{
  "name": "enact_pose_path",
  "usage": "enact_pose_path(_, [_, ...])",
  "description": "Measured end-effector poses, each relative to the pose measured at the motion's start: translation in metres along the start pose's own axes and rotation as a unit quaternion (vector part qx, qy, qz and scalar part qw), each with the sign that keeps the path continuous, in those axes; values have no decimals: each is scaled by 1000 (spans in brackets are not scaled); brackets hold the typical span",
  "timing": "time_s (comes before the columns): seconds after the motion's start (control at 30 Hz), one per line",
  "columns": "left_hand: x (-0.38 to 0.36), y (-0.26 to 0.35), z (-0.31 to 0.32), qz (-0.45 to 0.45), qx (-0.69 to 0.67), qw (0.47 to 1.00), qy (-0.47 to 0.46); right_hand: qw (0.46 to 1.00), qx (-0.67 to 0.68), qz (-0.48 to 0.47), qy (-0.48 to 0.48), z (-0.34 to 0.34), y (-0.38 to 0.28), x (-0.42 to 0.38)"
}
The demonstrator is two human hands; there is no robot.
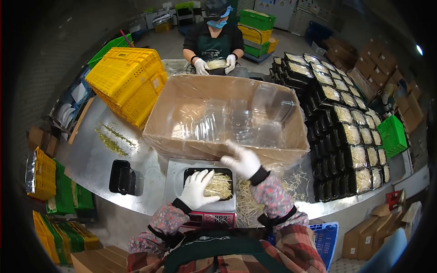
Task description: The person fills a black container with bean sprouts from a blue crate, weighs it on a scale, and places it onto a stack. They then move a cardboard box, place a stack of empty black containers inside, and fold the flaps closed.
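My left hand point(197, 190), in a white glove, lies with fingers spread over bean sprouts point(219, 185) in a black plastic tray point(231, 174). That tray sits on the metal plate of a scale point(175, 171) with a red keypad front. My right hand point(242, 160), also gloved, is at the near edge of a large cardboard box point(182, 146), fingers stretched out and holding nothing visible. Clear plastic lids point(200, 126) are stacked inside the plastic-lined box. Loose bean sprouts point(251, 204) are heaped on the table right of the scale.
An empty black tray point(122, 177) stands left of the scale. Yellow crates point(125, 82) rise at the back left. Many filled trays point(353, 134) are stacked on the right. Across the table a co-worker point(214, 48) holds a tray of sprouts. Green scraps point(111, 143) lie on the metal table point(86, 157).
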State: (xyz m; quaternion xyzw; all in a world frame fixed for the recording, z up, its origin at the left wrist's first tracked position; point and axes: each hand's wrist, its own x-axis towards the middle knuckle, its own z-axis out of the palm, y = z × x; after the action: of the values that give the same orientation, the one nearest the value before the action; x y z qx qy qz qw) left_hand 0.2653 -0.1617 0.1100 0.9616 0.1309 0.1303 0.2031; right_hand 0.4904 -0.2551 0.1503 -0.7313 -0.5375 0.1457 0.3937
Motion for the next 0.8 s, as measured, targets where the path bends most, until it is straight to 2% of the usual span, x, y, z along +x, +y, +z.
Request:
enact_pose_path(0.1, [-4, 3, -19, 3, -33, 999, 27, 982, -153, 68, 82, -43, 83, 69])
enact_pose_path(0.13, [-6, 1, -21, -7, -35, 999, 26, 957, -258, 122, 43, -50, 120, 91])
enact_pose_path(0.17, [-10, -3, -23, -16, -74, 996, 55, 920, -322, 220, -30, -57, 131, 102])
enact_pose_path(0.27, [-28, -11, -36, -75, -125, 984, 105, 809, -425, 349, -206, -55, 185, 111])
enact_pose_path(0.3, [-34, -13, -40, -111, -130, 978, 123, 815, -393, 349, -242, -45, 240, 111])
enact_pose_path(0.33, [-40, -14, -42, -144, -135, 970, 142, 819, -439, 233, -288, -41, 256, 108])
enact_pose_path(0.4, [-56, -21, -40, -173, -143, 960, 169, 852, -435, 205, -208, -41, 238, 119])
enact_pose_path(0.43, [-61, -27, -38, -207, -183, 941, 194, 853, -432, 204, -211, -42, 225, 116])
enact_pose_path(0.5, [-66, -30, -41, -253, -217, 914, 234, 849, -479, 205, -85, -50, 196, 111])
enact_pose_path(0.53, [-68, -31, -40, -251, -218, 914, 233, 849, -479, 207, -84, -60, 183, 107])
enact_pose_path(0.6, [-69, -32, -38, -265, -361, 848, 282, 877, -451, 168, -9, -84, 157, 95])
enact_pose_path(0.7, [-64, -30, -40, -259, -397, 838, 271, 915, -347, 65, 194, -118, 104, 55])
enact_pose_path(0.73, [-61, -29, -41, -252, -416, 831, 269, 939, -251, 45, 231, -124, 85, 40])
enact_pose_path(0.77, [-57, -25, -42, -247, -418, 832, 268, 976, -38, 37, 213, -127, 72, 28])
enact_pose_path(0.8, [-50, -17, -44, -229, -460, 814, 271, 966, 177, 25, 185, -127, 60, 16])
